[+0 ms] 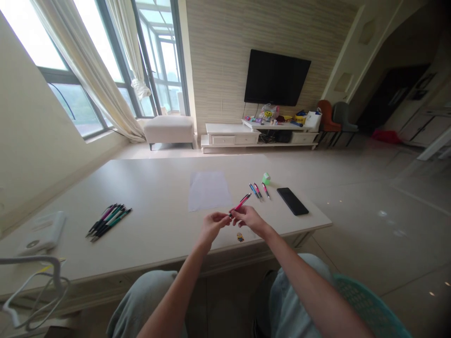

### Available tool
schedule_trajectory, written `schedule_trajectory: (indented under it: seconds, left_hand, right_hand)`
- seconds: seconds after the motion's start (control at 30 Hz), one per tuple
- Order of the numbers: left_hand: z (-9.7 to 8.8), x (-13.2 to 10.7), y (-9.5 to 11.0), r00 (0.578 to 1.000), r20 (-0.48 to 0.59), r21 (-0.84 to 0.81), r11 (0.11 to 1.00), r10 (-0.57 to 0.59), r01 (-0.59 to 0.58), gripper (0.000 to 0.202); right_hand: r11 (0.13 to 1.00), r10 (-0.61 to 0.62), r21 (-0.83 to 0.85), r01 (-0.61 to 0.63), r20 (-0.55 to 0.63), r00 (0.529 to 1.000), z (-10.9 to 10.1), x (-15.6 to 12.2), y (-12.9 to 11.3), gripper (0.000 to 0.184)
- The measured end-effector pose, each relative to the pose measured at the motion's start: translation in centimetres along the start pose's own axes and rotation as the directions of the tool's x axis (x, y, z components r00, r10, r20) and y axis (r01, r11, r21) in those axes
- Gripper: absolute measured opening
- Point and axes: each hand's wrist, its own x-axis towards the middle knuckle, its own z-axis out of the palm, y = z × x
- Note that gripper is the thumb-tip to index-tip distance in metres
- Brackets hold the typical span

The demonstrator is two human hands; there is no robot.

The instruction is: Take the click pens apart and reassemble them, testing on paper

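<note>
My left hand and my right hand meet above the near edge of a long cream table. Both pinch a pink pen, the left at its lower end and the right around the barrel. Beyond my hands lie a white paper sheet and a small group of blue, red and pink pens. A black smartphone lies face up to the right, and a small green object stands behind the pens. Several dark and green pens lie side by side at the left.
A small yellow cartoon sticker sits below my hands. A white device lies at the table's left end, with a white cable nearby. A teal plastic basket stands on the floor at lower right.
</note>
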Motion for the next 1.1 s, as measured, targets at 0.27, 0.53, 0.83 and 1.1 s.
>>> schedule_trajectory:
  seconds: [0.27,0.53,0.83,1.1]
  left_hand:
    - [0.1,-1.3,1.2,1.000,-0.010,0.074,0.997,-0.027,0.027,0.045]
    - [-4.5,-3.0,3.2,0.998,-0.052,0.130,0.991,-0.025,0.031,0.045]
    - [-9.3,-5.3,4.3,0.990,-0.131,0.175,0.982,-0.053,0.076,0.046]
    - [-13.0,-6.0,4.3,0.989,-0.129,0.329,0.939,-0.067,0.106,0.038]
  right_hand:
    - [0.710,-0.197,-0.692,-0.133,-0.377,0.905,-7.0,1.8,-0.1,0.025]
    - [0.379,-0.283,-0.850,-0.365,-0.482,0.829,-14.9,4.0,0.4,0.024]
    - [0.208,-0.256,-0.882,-0.424,-0.467,0.846,-15.4,6.9,2.5,0.034]
    - [0.162,-0.256,-0.869,-0.468,-0.495,0.830,-15.3,6.7,3.0,0.034]
